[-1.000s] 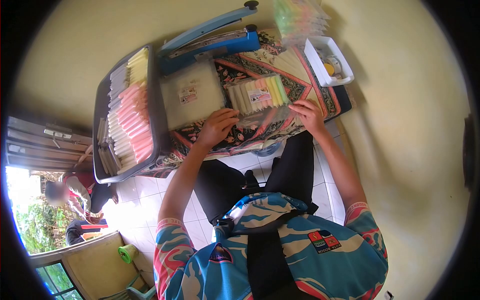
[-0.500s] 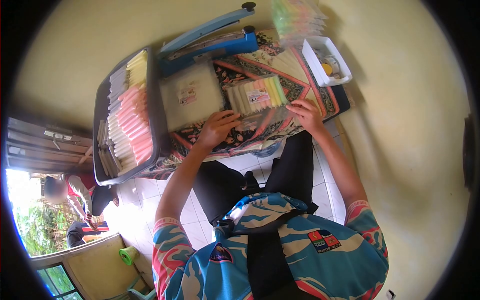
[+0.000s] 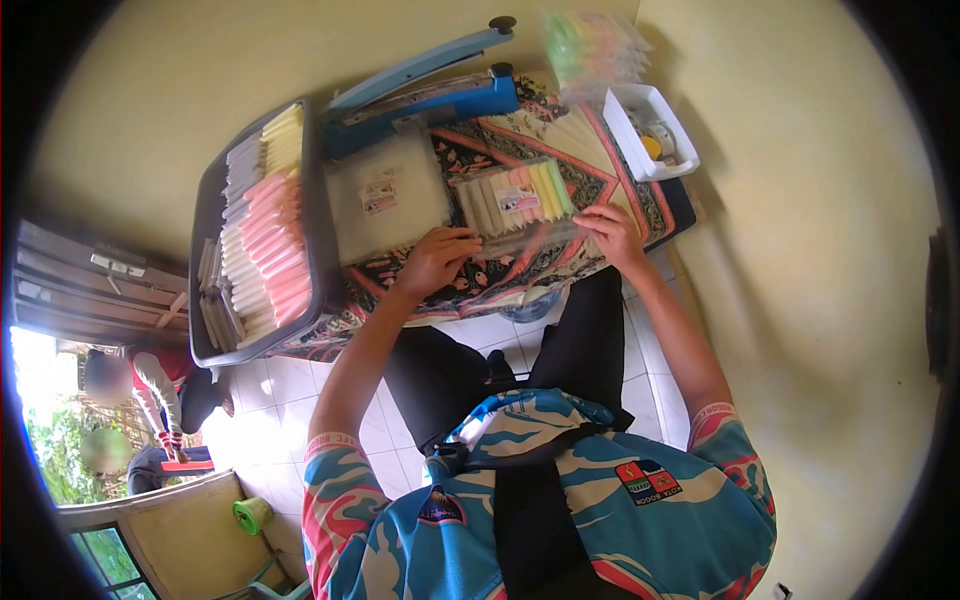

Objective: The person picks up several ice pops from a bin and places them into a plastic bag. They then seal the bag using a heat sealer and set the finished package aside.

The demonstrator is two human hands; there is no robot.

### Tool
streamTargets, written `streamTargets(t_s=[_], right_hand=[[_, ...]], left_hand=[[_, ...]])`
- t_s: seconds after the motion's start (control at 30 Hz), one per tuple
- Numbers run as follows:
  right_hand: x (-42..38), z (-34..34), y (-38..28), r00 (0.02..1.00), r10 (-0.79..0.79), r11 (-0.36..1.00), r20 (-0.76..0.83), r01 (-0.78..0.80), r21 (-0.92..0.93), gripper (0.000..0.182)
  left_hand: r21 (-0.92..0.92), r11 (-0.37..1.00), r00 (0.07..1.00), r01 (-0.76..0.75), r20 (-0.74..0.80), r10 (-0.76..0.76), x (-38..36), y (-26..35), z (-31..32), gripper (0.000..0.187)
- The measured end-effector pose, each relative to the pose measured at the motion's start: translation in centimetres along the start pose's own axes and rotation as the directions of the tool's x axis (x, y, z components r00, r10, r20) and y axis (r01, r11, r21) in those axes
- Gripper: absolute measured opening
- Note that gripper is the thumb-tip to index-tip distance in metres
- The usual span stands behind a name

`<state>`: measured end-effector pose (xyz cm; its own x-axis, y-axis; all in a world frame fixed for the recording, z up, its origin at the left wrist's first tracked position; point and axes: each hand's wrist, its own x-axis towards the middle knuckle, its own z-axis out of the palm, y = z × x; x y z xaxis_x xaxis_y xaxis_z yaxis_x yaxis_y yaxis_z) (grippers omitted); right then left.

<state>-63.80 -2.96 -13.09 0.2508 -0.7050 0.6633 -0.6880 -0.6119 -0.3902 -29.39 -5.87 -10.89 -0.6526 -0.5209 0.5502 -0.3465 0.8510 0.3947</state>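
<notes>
A clear plastic bag point(image 3: 540, 236) lies on the patterned cloth, with a row of pastel sticks point(image 3: 548, 190) in grey, pink, yellow and green inside it and a printed label on top. My left hand point(image 3: 438, 262) pinches the bag's near left corner. At the near right corner, my right hand point(image 3: 612, 236) grips the edge between thumb and fingers. Left of the filled bag rests a stack of flat, clear labelled bags point(image 3: 400, 195). The open end of the filled bag faces me.
A blue impulse sealer point(image 3: 430, 105) stands at the back, its arm raised. A dark tub point(image 3: 318, 200) of wrapped coloured sticks is on the left. A white box point(image 3: 620, 125) with small items and a pile of filled bags point(image 3: 592, 50) sit back right. Two people point(image 3: 160, 385) are by the doorway.
Both hands keep their hold on the bag's near edge and have barely moved. The view has shifted slightly. By the doorway, a second person's head now shows.
</notes>
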Motion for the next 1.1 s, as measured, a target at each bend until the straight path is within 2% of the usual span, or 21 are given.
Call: streamTargets(t_s=[0.1,0.2,0.3,0.4,0.53,0.63,0.67,0.77,0.83,0.87,0.93,1.0,1.03,1.07,1.1], right_hand=[[0.1,-0.1,-0.2,1.000,0.024,0.999,-0.001,-0.024,0.031,0.026],[0.2,-0.1,-0.2,0.999,0.039,0.998,0.004,-0.040,0.047,0.026],[0.2,-0.1,0.1,0.999,0.031,0.999,0.020,-0.032,0.033,0.027],[0.0,-0.1,0.5,0.998,0.055,0.998,0.025,-0.056,0.033,0.028],[0.3,-0.9,0.9,0.992,0.130,0.991,0.010,-0.130,0.013,0.026],[1.3,-1.7,2.3,0.998,0.067,0.998,0.000,-0.067,-0.001,0.026],[1.6,-1.9,2.7,0.991,0.135,0.989,0.021,-0.136,0.061,0.026],[1.2,-2.4,4.2,0.991,0.132,0.991,-0.029,-0.133,-0.027,0.027],[0.9,-3.4,2.2,0.935,0.302,0.950,-0.184,-0.312,-0.026,0.026],[0.1,-3.8,0.7,0.887,0.382,0.917,-0.260,-0.400,-0.015,0.026],[-3.1,-1.9,-0.6,0.614,0.644,0.765,-0.456,-0.501,0.405,0.022],[-6.3,-1.7,-4.6,0.466,0.848,0.493,-0.251,-0.522,0.696,0.022],[-7.6,-1.0,-6.7,0.353,0.930,0.303,-0.105,-0.569,0.764,0.027],[-9.3,-0.1,-8.2,0.301,0.952,0.136,0.059,-0.589,0.797,0.029],[-9.6,0.3,-10.4,0.330,0.927,0.058,0.175,-0.589,0.806,0.030]], left_hand=[[0.039,0.999,0.999,-0.035,-0.013,0.035,0.2,0.0,-0.3,0.022],[0.075,0.994,0.997,0.075,-0.012,-0.074,-0.2,-0.1,-0.2,0.023],[0.086,0.994,0.997,0.071,-0.014,-0.070,-0.4,-0.3,0.0,0.027],[0.098,0.989,0.993,-0.114,0.023,0.112,0.0,0.2,-0.1,0.029],[0.107,0.985,0.988,-0.138,-0.049,0.144,0.7,2.6,0.8,0.028],[0.119,0.981,0.984,-0.155,-0.066,0.163,1.6,4.4,2.4,0.029],[0.096,0.983,0.986,-0.159,-0.043,0.164,1.9,4.9,3.3,0.029],[0.108,0.989,0.995,-0.097,0.024,0.095,2.9,7.0,6.4,0.027],[0.044,0.999,0.999,-0.006,0.040,0.004,4.5,9.3,6.1,0.030],[0.010,0.999,0.998,0.042,0.052,-0.042,5.3,10.2,5.6,0.032],[-0.083,0.996,0.999,0.043,0.012,-0.043,6.6,9.8,4.2,0.036],[-0.239,0.967,0.996,0.089,0.031,-0.083,7.5,7.6,3.5,0.039],[-0.260,0.961,0.995,0.095,0.012,-0.095,8.2,6.3,3.5,0.038],[-0.280,0.955,0.994,0.100,-0.009,-0.107,9.3,5.0,3.6,0.037],[-0.296,0.949,0.992,0.104,-0.032,-0.119,10.6,3.9,3.8,0.036]])
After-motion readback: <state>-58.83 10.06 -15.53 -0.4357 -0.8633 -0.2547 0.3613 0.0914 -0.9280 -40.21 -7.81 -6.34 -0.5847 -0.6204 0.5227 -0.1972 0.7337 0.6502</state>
